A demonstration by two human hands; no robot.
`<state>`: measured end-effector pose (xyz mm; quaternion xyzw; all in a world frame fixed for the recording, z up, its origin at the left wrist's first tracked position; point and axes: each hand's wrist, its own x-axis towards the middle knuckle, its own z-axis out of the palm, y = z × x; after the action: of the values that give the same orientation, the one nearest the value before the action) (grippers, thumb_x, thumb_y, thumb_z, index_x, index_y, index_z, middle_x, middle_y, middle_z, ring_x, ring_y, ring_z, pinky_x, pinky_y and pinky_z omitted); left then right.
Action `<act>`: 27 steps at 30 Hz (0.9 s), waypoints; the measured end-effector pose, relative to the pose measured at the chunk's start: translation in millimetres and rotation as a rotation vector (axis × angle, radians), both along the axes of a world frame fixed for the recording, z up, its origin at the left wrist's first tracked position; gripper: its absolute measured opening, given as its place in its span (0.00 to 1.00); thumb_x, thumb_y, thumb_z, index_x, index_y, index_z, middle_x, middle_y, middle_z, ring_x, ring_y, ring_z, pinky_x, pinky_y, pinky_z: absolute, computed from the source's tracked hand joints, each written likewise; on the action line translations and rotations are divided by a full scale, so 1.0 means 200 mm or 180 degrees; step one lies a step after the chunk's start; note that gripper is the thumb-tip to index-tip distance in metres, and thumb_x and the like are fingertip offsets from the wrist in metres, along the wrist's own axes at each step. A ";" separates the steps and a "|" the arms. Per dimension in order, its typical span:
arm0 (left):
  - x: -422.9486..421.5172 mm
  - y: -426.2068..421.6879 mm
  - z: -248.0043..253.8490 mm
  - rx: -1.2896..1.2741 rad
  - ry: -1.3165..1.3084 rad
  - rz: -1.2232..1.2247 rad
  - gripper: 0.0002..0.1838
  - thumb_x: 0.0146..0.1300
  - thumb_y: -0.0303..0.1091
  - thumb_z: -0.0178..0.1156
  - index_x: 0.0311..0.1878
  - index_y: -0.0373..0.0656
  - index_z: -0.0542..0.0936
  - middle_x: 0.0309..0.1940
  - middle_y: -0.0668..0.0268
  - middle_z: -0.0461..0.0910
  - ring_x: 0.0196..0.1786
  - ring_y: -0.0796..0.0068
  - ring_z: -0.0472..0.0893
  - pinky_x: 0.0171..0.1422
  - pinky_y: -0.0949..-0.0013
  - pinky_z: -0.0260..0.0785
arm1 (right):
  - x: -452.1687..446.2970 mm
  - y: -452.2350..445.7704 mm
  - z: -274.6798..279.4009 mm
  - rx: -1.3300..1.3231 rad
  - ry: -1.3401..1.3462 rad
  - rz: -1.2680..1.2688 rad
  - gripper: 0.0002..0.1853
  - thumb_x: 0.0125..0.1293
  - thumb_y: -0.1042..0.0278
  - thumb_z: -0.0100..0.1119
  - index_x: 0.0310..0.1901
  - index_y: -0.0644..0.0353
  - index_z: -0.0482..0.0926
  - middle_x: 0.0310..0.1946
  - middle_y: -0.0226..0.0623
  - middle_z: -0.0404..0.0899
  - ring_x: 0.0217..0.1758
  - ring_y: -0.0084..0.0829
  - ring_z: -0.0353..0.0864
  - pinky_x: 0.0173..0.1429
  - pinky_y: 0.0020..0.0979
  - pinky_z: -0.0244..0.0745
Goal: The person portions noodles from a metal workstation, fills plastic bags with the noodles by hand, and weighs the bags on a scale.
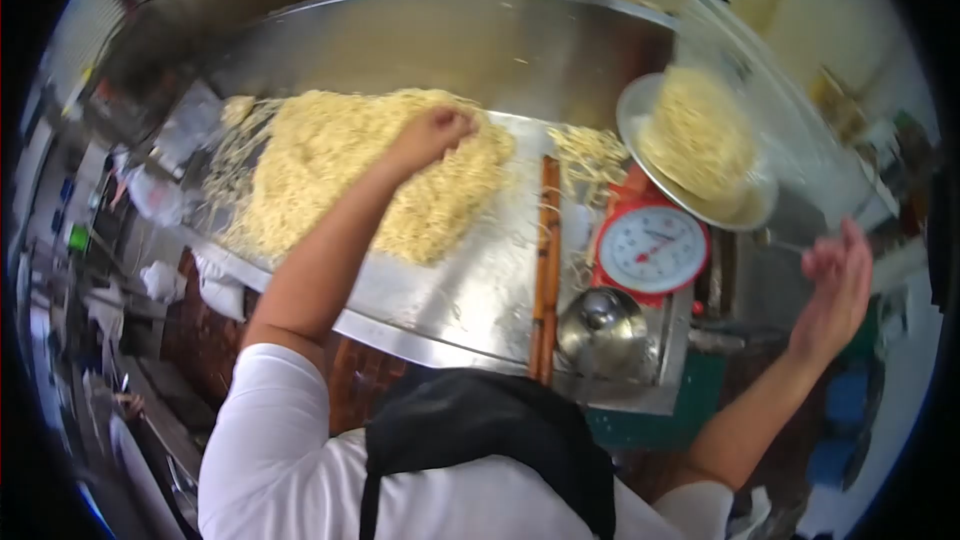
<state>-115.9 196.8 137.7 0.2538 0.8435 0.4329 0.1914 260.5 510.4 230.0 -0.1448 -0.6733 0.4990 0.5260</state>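
Note:
My left hand (432,142) is over the broad heap of pale yellow noodles (350,165) on the metal table. Its fingers are curled together, and what is inside them, if anything, is hidden. On the far right, my right hand (838,285) is raised with its fingers apart, below and beside a clear plastic bag (800,140). A clump of noodles (700,135) fills the white pan (640,105) of a red dial scale (652,248). The bag lies close behind that pan.
Two long wooden sticks (546,270) lie across the table between heap and scale. A shiny metal bowl (600,330) sits near the front edge. Loose noodles (588,152) are scattered beside the scale. White plastic bags (155,192) are at the left, and a raised metal rim (440,35) runs along the back.

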 end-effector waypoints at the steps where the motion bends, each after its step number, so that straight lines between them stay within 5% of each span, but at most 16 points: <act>1: -0.08 -0.16 -0.26 -0.0534 0.0757 0.0256 0.31 0.56 0.56 0.62 0.54 0.39 0.78 0.49 0.56 0.80 0.49 0.63 0.80 0.51 0.64 0.72 | 0.01 -0.05 -0.07 -0.0205 0.0056 0.0171 0.21 0.71 0.58 0.48 0.56 0.67 0.71 0.29 0.32 0.75 0.33 0.22 0.74 0.37 0.23 0.70; 4: -0.11 -0.64 -0.66 -0.1785 0.1173 0.0735 0.31 0.59 0.55 0.59 0.57 0.41 0.76 0.58 0.47 0.72 0.63 0.51 0.70 0.65 0.57 0.64 | -0.01 -0.19 -0.29 -0.0898 -0.0293 0.0464 0.17 0.70 0.59 0.50 0.51 0.65 0.73 0.24 0.30 0.72 0.27 0.22 0.72 0.32 0.23 0.68; 8: -0.23 -0.88 -0.73 -0.1831 0.1443 0.1731 0.32 0.59 0.55 0.57 0.62 0.44 0.72 0.65 0.48 0.65 0.64 0.51 0.67 0.65 0.51 0.63 | -0.12 -0.41 -0.50 -0.1470 -0.1243 0.0709 0.12 0.68 0.64 0.55 0.47 0.61 0.75 0.24 0.31 0.76 0.24 0.20 0.74 0.29 0.21 0.69; 12: -0.42 -0.97 -0.67 -0.1687 0.1904 0.2364 0.32 0.58 0.58 0.57 0.58 0.45 0.75 0.62 0.48 0.69 0.64 0.49 0.69 0.65 0.56 0.64 | -0.32 -0.67 -0.57 -0.1597 -0.1885 0.1134 0.11 0.67 0.66 0.57 0.47 0.63 0.75 0.26 0.32 0.77 0.25 0.21 0.75 0.31 0.21 0.71; 15: -0.38 -0.88 -0.58 -0.2791 0.0315 0.0692 0.31 0.56 0.59 0.54 0.56 0.46 0.77 0.61 0.52 0.70 0.63 0.53 0.70 0.63 0.51 0.64 | -0.54 -0.86 -0.54 -0.1537 -0.2143 0.1518 0.10 0.66 0.71 0.56 0.47 0.65 0.76 0.30 0.32 0.77 0.29 0.21 0.77 0.33 0.22 0.73; 19: -0.30 -0.89 -0.73 -0.2294 0.0015 -0.0677 0.31 0.54 0.61 0.54 0.54 0.50 0.79 0.58 0.54 0.73 0.63 0.53 0.70 0.65 0.45 0.60 | -0.96 -1.09 -0.60 -0.1449 -0.2374 0.2291 0.10 0.66 0.73 0.55 0.48 0.65 0.76 0.32 0.31 0.77 0.31 0.21 0.77 0.35 0.22 0.74; 22: -0.23 -1.11 -0.74 -0.2211 0.0575 -0.0626 0.37 0.51 0.64 0.58 0.60 0.49 0.75 0.62 0.56 0.70 0.67 0.53 0.65 0.69 0.41 0.52 | -1.36 -1.19 -0.78 -0.0114 -0.2784 0.2609 0.16 0.63 0.69 0.60 0.51 0.64 0.75 0.35 0.33 0.78 0.38 0.24 0.78 0.43 0.28 0.75; 24: -0.32 -1.33 -0.88 -0.2187 0.1540 0.0593 0.42 0.49 0.68 0.59 0.61 0.48 0.72 0.64 0.57 0.67 0.68 0.56 0.63 0.70 0.43 0.51 | -1.63 -1.24 -0.85 0.0893 -0.2933 0.2332 0.22 0.60 0.64 0.63 0.54 0.64 0.74 0.44 0.40 0.77 0.47 0.31 0.77 0.52 0.33 0.73; 27: -0.62 -1.65 -0.80 -0.2301 0.0773 0.1296 0.46 0.51 0.65 0.59 0.66 0.42 0.66 0.66 0.53 0.65 0.70 0.52 0.59 0.72 0.41 0.45 | -2.00 -1.26 -0.91 0.1945 -0.3236 0.1783 0.30 0.56 0.60 0.66 0.59 0.63 0.72 0.58 0.50 0.70 0.60 0.42 0.71 0.62 0.36 0.67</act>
<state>-239.9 -133.5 -23.2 0.0480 0.9902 0.1055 0.0781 -138.8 257.5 48.3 -0.0258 -0.9617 0.2727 0.0098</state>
